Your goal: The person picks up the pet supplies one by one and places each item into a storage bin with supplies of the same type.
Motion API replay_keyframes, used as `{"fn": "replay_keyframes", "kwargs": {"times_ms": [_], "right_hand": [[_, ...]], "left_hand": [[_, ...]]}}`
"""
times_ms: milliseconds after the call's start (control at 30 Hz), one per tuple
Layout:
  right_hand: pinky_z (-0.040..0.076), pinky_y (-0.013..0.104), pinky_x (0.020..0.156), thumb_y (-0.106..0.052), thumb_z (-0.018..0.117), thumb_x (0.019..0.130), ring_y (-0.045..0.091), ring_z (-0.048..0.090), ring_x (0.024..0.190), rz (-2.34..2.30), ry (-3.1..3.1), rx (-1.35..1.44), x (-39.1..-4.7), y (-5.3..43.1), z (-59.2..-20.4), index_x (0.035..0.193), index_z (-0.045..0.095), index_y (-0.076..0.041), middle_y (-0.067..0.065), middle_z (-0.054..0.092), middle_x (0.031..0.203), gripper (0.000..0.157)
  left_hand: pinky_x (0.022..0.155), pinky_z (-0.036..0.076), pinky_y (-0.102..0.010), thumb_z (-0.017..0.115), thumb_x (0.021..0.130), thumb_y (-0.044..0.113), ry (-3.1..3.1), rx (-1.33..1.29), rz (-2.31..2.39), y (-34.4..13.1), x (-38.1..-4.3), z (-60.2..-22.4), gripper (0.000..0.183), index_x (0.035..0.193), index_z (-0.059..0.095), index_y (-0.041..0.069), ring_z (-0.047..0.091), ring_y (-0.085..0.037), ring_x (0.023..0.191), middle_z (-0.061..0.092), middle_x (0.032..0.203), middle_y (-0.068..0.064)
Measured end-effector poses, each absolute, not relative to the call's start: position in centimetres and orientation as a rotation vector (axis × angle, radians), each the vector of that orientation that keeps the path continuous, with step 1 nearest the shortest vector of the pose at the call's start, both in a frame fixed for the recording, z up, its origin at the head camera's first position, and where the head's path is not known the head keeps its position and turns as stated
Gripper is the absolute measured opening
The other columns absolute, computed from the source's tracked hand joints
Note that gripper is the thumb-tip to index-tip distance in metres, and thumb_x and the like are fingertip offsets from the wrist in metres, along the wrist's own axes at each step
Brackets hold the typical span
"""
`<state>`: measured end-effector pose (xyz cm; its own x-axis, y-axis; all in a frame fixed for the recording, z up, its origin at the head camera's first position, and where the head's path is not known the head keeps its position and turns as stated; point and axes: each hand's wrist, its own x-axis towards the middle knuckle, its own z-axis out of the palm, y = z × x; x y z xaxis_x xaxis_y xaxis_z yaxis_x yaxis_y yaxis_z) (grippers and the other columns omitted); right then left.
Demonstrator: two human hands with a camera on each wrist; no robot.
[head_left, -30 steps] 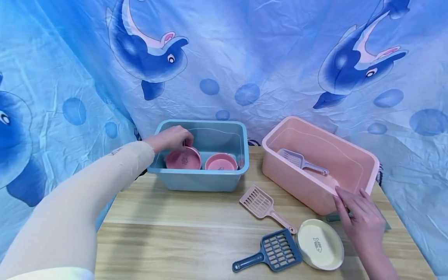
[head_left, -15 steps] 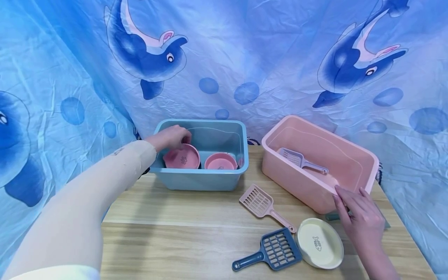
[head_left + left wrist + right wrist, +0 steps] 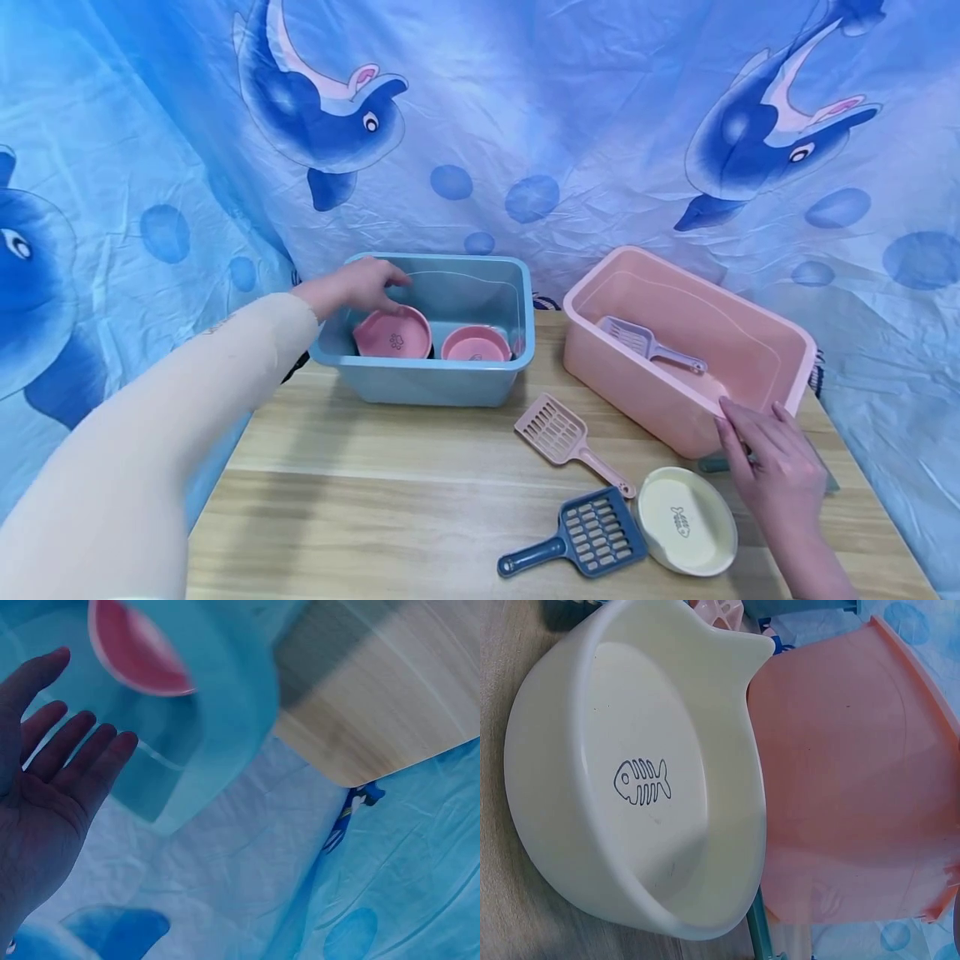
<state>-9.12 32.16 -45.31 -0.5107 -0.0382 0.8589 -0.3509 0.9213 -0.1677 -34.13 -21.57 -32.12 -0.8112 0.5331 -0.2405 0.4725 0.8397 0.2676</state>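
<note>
Inside the light blue bin [image 3: 427, 385], a pink bowl with a paw print [image 3: 392, 337] lies tilted toward me at the left. Beside it sits a second pink bowl [image 3: 474, 347]. My left hand [image 3: 365, 286] hovers over the tilted bowl's far edge, thumb and fingers spread and holding nothing; the left wrist view shows its bare palm [image 3: 41, 817]. At the near right corner of the pink bin [image 3: 637, 379], my right hand [image 3: 780, 467] rests with extended fingers at the rim. A lavender slotted litter scoop [image 3: 632, 338] lies in that bin.
A cream bowl with a fishbone print [image 3: 693, 533] stands on the wooden table [image 3: 360, 517]. Near it lie a pink litter scoop [image 3: 552, 430] and a navy one [image 3: 598, 533]. A teal handle [image 3: 712, 464] is partly hidden by my right hand. Dolphin-printed cloth [image 3: 600, 150] surrounds the table.
My left hand has let go of the paw-print bowl and its fingers have spread, moving slightly up and left. The bowl stays in the blue bin. My right hand has kept its place.
</note>
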Motion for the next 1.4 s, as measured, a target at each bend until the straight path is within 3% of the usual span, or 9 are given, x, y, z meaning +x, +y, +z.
{"fn": "replay_keyframes", "kwargs": {"times_ms": [100,200,333,433,500,700,900,1200,1400], "right_hand": [[0.044,0.041,0.122,-0.044,0.061,0.108,-0.003,0.063,0.129,0.392,-2.109,0.257,-8.8,32.3,-45.6,0.118,0.082,-0.007,0.02,0.08,0.106,0.043],[0.044,0.042,0.122,-0.044,0.06,0.108,0.023,0.077,0.113,0.386,-2.121,0.249,-8.7,32.3,-45.6,0.119,0.082,-0.008,0.02,0.08,0.107,0.044],[0.045,0.044,0.121,-0.044,0.06,0.108,0.045,0.077,0.091,0.385,-2.101,0.264,-8.9,32.3,-45.4,0.117,0.082,-0.006,0.02,0.08,0.105,0.044],[0.045,0.044,0.121,-0.043,0.061,0.108,0.046,0.076,0.089,0.388,-2.096,0.269,-9.1,32.3,-45.2,0.117,0.082,-0.006,0.02,0.08,0.105,0.044],[0.045,0.043,0.121,-0.043,0.061,0.108,0.046,0.076,0.089,0.385,-2.099,0.269,-9.2,32.3,-45.1,0.118,0.082,-0.006,0.02,0.08,0.105,0.044],[0.045,0.039,0.121,-0.044,0.061,0.108,0.046,0.076,0.088,0.394,-2.098,0.284,-9.2,32.4,-45.0,0.117,0.082,-0.006,0.02,0.08,0.105,0.045],[0.042,0.036,0.123,-0.045,0.059,0.108,0.049,0.075,0.086,0.398,-2.113,0.294,-9.1,32.4,-44.8,0.118,0.082,-0.006,0.021,0.08,0.105,0.047],[0.043,0.04,0.123,-0.051,0.056,0.109,0.05,0.075,0.088,0.382,-2.157,0.312,-8.9,32.7,-44.3,0.119,0.081,-0.004,0.021,0.079,0.107,0.054],[0.042,0.039,0.124,-0.055,0.054,0.108,0.051,0.075,0.09,0.382,-2.179,0.337,-8.8,32.7,-44.0,0.118,0.081,-0.003,0.021,0.079,0.11,0.059]], "left_hand": [[0.111,0.052,-0.059,0.08,0.097,0.019,2.74,0.76,0.295,-21.6,-33.2,-30.7,0.057,0.147,0.061,-0.002,0.06,-0.045,0.135,0.064,0.147,-0.024],[0.11,0.052,-0.059,0.079,0.097,0.022,2.768,0.765,0.297,-21.7,-31.8,-29.1,0.057,0.147,0.062,0.001,0.06,-0.045,0.135,0.064,0.147,-0.023],[0.107,0.054,-0.059,0.08,0.097,0.026,2.805,0.773,0.304,-22.2,-29.3,-27.4,0.058,0.148,0.063,0.004,0.062,-0.043,0.133,0.066,0.146,-0.02],[0.094,0.06,-0.054,0.08,0.097,0.027,2.831,0.763,0.319,-22.9,-27.5,-26.6,0.056,0.148,0.064,0.007,0.072,-0.041,0.103,0.07,0.139,-0.018],[0.093,0.06,-0.054,0.08,0.097,0.027,2.864,0.768,0.317,-23.3,-26.4,-26.3,0.055,0.146,0.066,0.008,0.072,-0.041,0.101,0.072,0.136,-0.017],[0.109,0.051,-0.065,0.081,0.097,0.031,2.983,0.716,0.328,-25.1,-23.6,-26.3,0.056,0.146,0.066,0.008,0.058,-0.043,0.137,0.066,0.145,-0.019],[0.107,0.052,-0.066,0.079,0.098,0.032,3.192,0.757,0.39,-27.4,-21.0,-29.6,0.052,0.143,0.068,0.008,0.06,-0.044,0.134,0.066,0.144,-0.021],[0.089,0.062,-0.061,0.064,0.104,0.051,3.635,1.457,0.61,-28.3,-19.9,-38.4,0.055,0.127,0.078,0.004,0.074,-0.042,0.114,0.076,0.127,-0.018],[0.098,0.057,-0.065,0.063,0.107,0.049,3.744,1.392,0.706,-27.7,-19.7,-42.0,0.052,0.129,0.077,0.004,0.073,-0.044,0.118,0.074,0.13,-0.02]]}}
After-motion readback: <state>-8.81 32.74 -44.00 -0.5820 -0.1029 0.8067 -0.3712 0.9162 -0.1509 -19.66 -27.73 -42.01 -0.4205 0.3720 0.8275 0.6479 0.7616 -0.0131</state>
